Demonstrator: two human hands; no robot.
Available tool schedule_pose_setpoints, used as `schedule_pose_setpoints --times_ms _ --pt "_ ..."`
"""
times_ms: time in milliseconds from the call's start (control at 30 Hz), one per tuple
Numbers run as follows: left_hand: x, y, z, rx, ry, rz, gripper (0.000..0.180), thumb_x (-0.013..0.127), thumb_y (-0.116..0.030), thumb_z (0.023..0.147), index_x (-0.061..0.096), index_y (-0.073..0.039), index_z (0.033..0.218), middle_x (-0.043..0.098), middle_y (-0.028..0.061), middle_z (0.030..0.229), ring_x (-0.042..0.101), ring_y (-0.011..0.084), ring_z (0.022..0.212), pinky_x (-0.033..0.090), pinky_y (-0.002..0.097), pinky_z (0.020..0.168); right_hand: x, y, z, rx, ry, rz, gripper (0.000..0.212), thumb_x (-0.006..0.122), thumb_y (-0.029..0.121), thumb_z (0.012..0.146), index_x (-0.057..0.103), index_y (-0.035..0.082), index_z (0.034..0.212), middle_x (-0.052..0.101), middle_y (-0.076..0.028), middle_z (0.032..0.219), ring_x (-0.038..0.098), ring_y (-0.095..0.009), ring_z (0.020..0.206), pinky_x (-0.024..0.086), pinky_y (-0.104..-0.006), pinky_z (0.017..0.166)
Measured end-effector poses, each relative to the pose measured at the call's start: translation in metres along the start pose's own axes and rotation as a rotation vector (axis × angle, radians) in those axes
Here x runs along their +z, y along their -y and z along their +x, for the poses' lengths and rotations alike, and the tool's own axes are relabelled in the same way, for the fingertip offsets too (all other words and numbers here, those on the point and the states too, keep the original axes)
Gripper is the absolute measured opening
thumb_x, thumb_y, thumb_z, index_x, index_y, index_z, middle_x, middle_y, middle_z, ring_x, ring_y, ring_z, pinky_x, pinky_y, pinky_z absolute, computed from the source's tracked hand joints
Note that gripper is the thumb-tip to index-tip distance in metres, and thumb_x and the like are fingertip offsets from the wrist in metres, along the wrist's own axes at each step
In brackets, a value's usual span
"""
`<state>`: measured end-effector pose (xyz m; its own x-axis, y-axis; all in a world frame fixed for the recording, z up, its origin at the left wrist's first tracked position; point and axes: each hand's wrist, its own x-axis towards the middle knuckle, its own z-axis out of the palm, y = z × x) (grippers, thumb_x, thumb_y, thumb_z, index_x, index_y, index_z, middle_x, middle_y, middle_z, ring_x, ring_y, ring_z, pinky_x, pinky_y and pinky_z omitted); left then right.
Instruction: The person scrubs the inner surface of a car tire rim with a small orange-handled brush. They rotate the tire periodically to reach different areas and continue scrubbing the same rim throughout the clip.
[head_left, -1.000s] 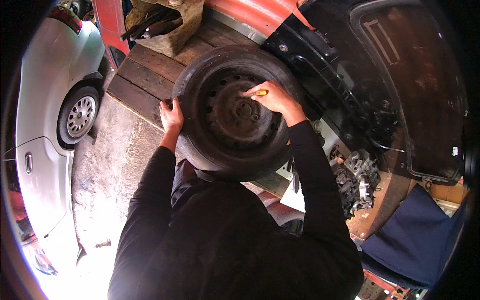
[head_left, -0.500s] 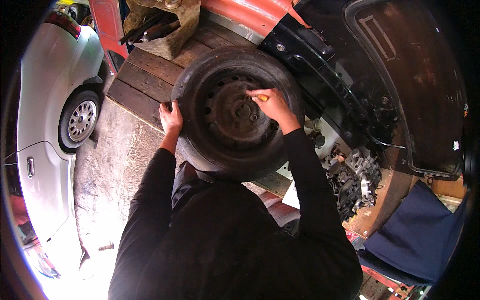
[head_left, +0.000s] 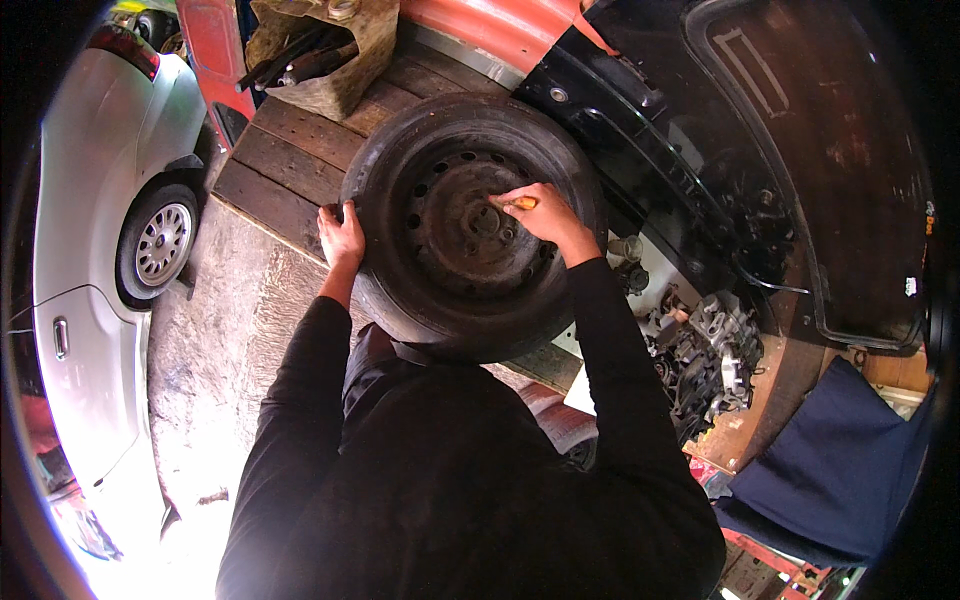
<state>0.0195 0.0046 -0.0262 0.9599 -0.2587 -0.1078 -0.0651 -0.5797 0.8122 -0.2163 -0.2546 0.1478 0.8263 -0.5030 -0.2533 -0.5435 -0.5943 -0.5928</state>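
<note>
With left hand [head_left: 342, 238], thumb and fingers parted, set against the left edge of a black, round rubber tyre [head_left: 470, 330] at centre frame, and right hand [head_left: 548, 215] narrowed around a slim tool with a yellow-orange handle [head_left: 523, 203], apparently working over the dull, dark steel wheel disc [head_left: 450, 235] near its middle. Next, judging by the pose, in need of a steady left hold and close control of the tip. By count: two hands, one tyre, one disc, one tool, plus one silver car [head_left: 95, 190] at frame left.
</note>
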Motion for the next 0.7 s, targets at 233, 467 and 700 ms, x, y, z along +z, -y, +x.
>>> schedule_pose_setpoints --times_ms 233,467,700 --pt "0.0 -0.008 -0.003 -0.012 0.005 -0.021 0.058 0.059 -0.046 0.096 0.055 0.004 0.124 0.059 0.0276 0.124 0.058 0.0431 0.117 0.044 0.0492 0.101 0.01 -0.006 -0.003 0.005 -0.198 -0.15 0.014 0.073 0.016 0.09 0.08 0.016 0.101 0.075 -0.014 0.102 0.072 -0.034 0.098 0.056 -0.041 0.088" --pt "-0.008 -0.018 -0.007 -0.088 -0.002 -0.053 0.057 0.06 -0.046 0.095 0.056 0.004 0.124 0.059 0.0264 0.124 0.058 0.043 0.116 0.045 0.0492 0.101 0.017 0.004 -0.027 0.126 -0.339 0.083 0.015 0.071 0.018 0.091 0.078 0.009 0.099 0.075 -0.017 0.093 0.073 -0.037 0.09 0.057 -0.0405 0.08" --pt "-0.001 -0.006 -0.003 -0.038 0.013 -0.015 0.057 0.059 -0.045 0.096 0.056 0.004 0.123 0.059 0.0274 0.125 0.058 0.0435 0.117 0.044 0.049 0.101 0.074 -0.003 -0.058 0.324 -0.558 0.134 0.015 0.071 0.018 0.089 0.076 0.006 0.094 0.074 -0.018 0.087 0.073 -0.035 0.086 0.056 -0.0391 0.074"
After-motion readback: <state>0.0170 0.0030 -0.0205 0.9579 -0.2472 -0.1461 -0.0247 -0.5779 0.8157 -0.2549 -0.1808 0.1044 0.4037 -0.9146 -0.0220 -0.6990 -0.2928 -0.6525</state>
